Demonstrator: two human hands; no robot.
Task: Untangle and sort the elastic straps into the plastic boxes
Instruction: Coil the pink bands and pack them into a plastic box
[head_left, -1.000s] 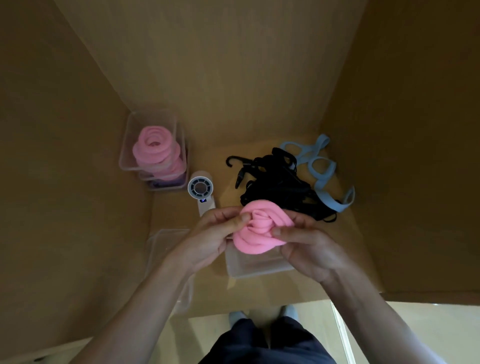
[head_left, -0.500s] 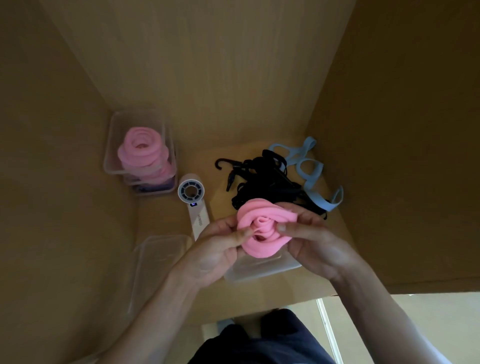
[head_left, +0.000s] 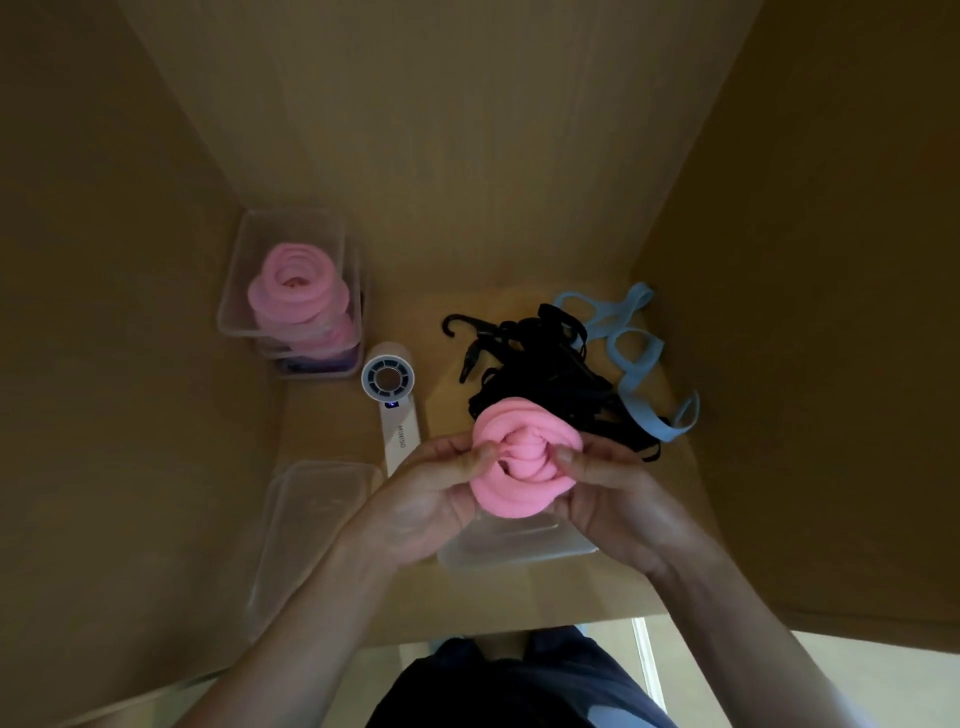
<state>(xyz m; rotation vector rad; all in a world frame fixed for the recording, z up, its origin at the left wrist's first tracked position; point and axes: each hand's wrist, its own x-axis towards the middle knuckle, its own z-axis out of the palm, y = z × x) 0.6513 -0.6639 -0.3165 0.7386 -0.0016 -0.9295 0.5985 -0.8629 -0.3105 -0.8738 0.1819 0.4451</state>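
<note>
Both hands are curled around a pink strap (head_left: 524, 488) that is rolled up into a fat round ball. The left hand (head_left: 426, 499) holds its left side and the right hand (head_left: 623, 499) holds its right side. Each thumb presses on the front of the roll near the middle, and the other fingers are tucked behind it. The roll is in the air, to the right of the white fan (head_left: 388, 382) and closer to the person. It sits just above a clear box (head_left: 519, 545) that lies on the counter (head_left: 322, 421). A messy heap of black straps (head_left: 540, 374) lies to the right of the fan, and a blue strap (head_left: 636, 358) lies farther right past the heap. To the left of the fan and farther back is a stack of clear boxes (head_left: 231, 291), and the top one has a second pink roll (head_left: 296, 286) in it. Another clear box (head_left: 311, 519) lies to the left of the fan's handle, closer to the person. A second ago the roll looked wider and looser. Now it looks rounder and more tucked in, and the thumbs are closer together. The hands still hold it in about the same spot over the clear box.
</note>
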